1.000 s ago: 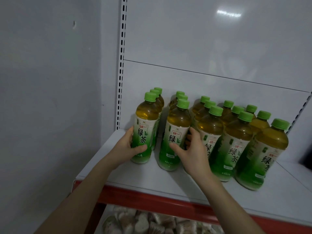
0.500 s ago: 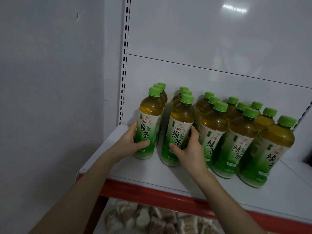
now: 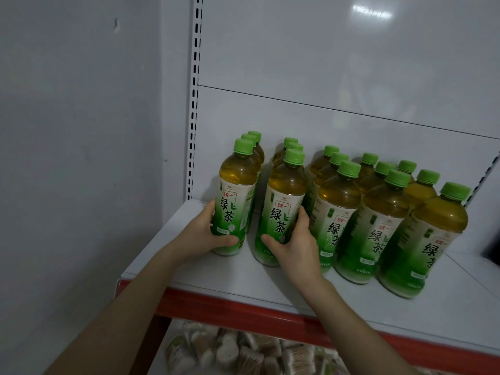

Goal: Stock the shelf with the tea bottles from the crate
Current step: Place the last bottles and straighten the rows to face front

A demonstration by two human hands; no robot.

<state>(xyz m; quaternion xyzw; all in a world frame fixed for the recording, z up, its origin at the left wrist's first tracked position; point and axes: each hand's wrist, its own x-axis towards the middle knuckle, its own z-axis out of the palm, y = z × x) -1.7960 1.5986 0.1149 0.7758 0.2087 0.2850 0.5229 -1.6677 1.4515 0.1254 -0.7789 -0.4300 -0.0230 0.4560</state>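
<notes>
left hand (image 3: 203, 235): curled, gripping | right hand (image 3: 296, 243): curled, gripping

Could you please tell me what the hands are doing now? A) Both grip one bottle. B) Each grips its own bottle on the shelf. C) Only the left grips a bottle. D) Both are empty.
B: the left hand grips the leftmost front bottle, the right hand the next front bottle, both on the shelf.

Left hand (image 3: 200, 236), right hand (image 3: 297, 247) grip 2 bottles (image 3: 238, 185) (image 3: 286, 190); packets (image 3: 243, 353), perhaps, below.

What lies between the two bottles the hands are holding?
In the head view, only bare shelf shows between the left-hand bottle and the right-hand bottle.
</notes>
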